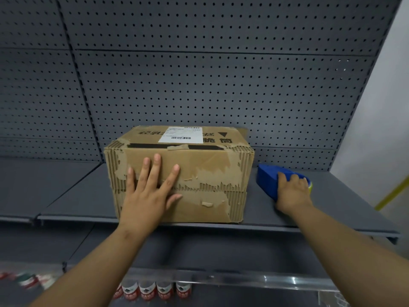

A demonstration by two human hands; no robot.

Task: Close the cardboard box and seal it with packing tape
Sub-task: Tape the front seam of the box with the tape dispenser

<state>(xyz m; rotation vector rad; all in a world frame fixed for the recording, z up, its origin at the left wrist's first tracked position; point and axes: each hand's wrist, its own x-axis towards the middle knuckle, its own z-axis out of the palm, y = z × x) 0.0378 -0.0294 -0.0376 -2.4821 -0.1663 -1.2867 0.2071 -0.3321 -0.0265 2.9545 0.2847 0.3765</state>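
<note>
A worn brown cardboard box [205, 171] stands on a grey metal shelf [77, 196]. Its top flaps are folded down, with a dark gap running along the seam and a white shipping label on the far flap. My left hand [150, 189] lies flat against the box's front face, fingers straight and spread. To the right of the box sits a blue tape dispenser [269, 178] with a yellowish roll showing at its right end. My right hand [292, 191] grips the dispenser from the near side, fingers curled over its top.
A grey pegboard wall [199, 74] backs the shelf. A lower shelf holds a row of red-and-white cans [152, 290] behind a clear plastic rail. A white wall and a yellow bar [391, 193] stand at the right.
</note>
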